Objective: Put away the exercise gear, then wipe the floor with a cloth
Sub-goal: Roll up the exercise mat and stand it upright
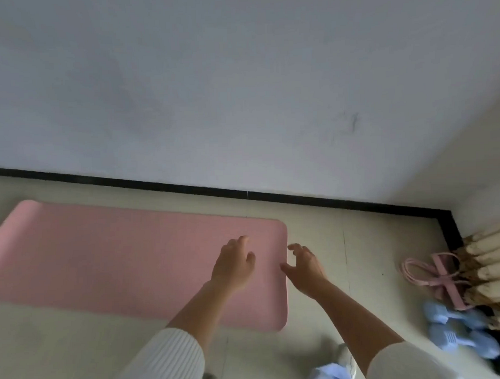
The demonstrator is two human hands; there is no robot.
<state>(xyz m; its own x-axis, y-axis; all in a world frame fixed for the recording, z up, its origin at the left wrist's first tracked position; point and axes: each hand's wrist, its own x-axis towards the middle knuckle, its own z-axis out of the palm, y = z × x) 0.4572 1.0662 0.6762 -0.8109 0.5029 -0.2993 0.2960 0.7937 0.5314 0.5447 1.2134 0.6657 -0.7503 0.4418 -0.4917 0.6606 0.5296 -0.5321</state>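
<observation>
Head view: mat [118, 259] lies unrolled, left hand [234, 268] and right hand [305, 268] at its end, fingers [243, 240] spread, empty; dumbbells [458, 332] by the corner, wiping seemingly not begun.

Home workout corner: yoga mat [118, 259], dumbbells [460, 332].

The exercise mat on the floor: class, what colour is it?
The mat is plain pink, clearest in the head view.
</observation>
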